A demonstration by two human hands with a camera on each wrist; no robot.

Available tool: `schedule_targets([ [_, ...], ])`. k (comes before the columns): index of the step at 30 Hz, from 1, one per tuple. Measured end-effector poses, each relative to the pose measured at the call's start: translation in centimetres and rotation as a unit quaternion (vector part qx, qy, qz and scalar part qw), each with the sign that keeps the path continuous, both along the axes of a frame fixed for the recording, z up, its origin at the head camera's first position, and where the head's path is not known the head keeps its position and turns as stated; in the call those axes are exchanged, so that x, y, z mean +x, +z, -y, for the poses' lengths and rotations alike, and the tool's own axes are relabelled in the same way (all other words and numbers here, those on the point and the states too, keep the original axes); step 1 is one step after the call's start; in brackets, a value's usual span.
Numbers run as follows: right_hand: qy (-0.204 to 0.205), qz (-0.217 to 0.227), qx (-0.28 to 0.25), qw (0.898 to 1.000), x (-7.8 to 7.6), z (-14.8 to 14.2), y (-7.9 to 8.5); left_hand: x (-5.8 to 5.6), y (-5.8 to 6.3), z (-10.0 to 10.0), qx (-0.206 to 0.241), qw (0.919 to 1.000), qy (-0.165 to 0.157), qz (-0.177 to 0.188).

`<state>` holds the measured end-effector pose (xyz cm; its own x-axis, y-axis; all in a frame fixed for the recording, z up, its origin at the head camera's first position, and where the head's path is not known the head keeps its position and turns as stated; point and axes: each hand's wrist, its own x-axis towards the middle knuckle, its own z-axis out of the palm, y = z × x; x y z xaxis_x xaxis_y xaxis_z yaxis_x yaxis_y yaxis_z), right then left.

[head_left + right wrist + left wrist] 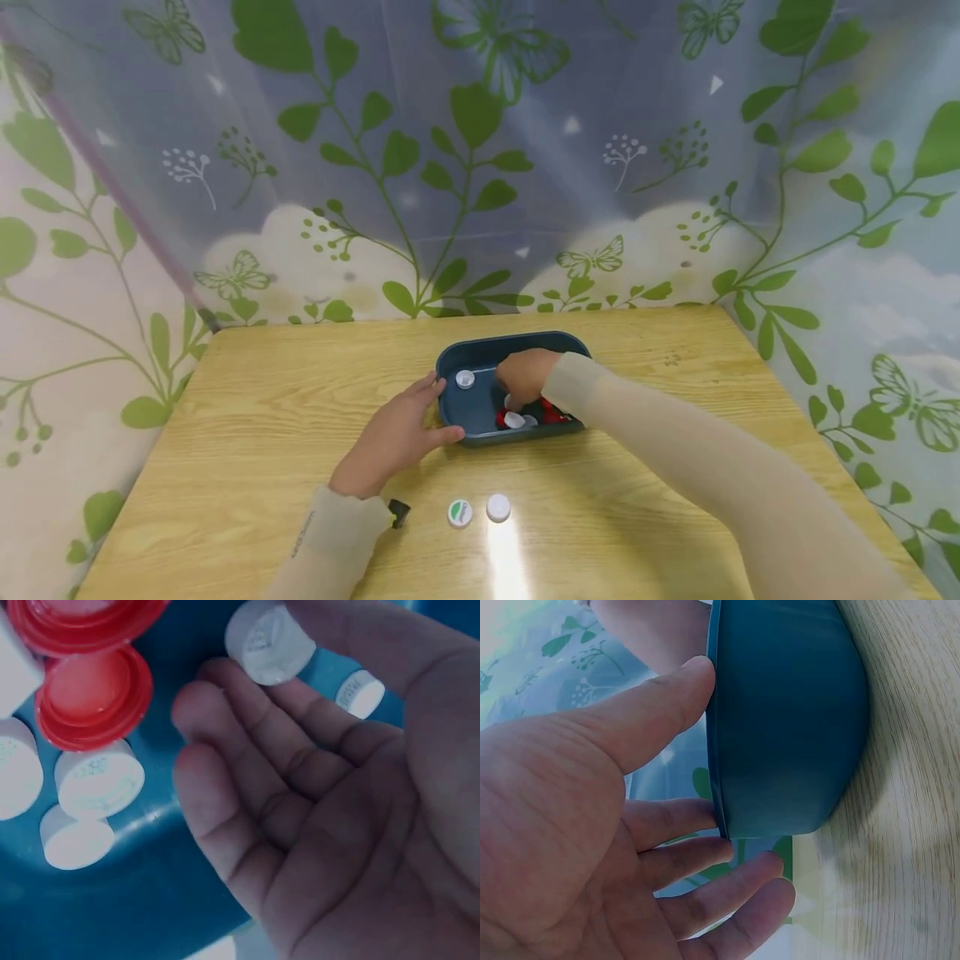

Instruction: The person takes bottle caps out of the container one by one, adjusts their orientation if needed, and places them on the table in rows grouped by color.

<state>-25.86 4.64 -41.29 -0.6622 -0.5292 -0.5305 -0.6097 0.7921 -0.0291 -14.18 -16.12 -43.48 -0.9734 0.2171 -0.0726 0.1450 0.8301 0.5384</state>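
Observation:
A dark blue plastic bin (472, 408) with rounded corners stands on the table. At its left end my left hand (397, 429) rests thumb and fingertips on the rim, fingers spread and fairly straight. My right hand (525, 375) reaches down into the bin. In the right wrist view, it pinches a white bottle cap (270, 641) between thumb and forefinger. Several other caps lie inside: red lids (94, 694), a white cap (99, 784) beside them, and one white cap (465, 380) alone towards the left.
In front of the bin, on the wooden table (262, 433), lie a green-and-white cap (460, 513) and a plain white cap (498, 507). Patterned cloth (420, 167) hangs behind the table and along both sides.

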Motion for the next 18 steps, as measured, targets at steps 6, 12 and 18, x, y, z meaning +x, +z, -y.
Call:
schedule_targets([
  [6,0.012,0.020,0.008,1.000,0.1,0.2,-0.1,0.1,0.2,0.1,0.003,1.0000,-0.006,-0.002],
  [12,0.024,-0.001,0.014,1.000,-0.2,0.2,-0.4,0.1,0.3,0.2,0.000,1.0000,-0.006,-0.002],
  [18,0.050,-0.028,-0.038,0.998,-0.6,-0.5,0.8,0.1,0.2,0.1,0.002,1.0000,-0.009,-0.004],
])
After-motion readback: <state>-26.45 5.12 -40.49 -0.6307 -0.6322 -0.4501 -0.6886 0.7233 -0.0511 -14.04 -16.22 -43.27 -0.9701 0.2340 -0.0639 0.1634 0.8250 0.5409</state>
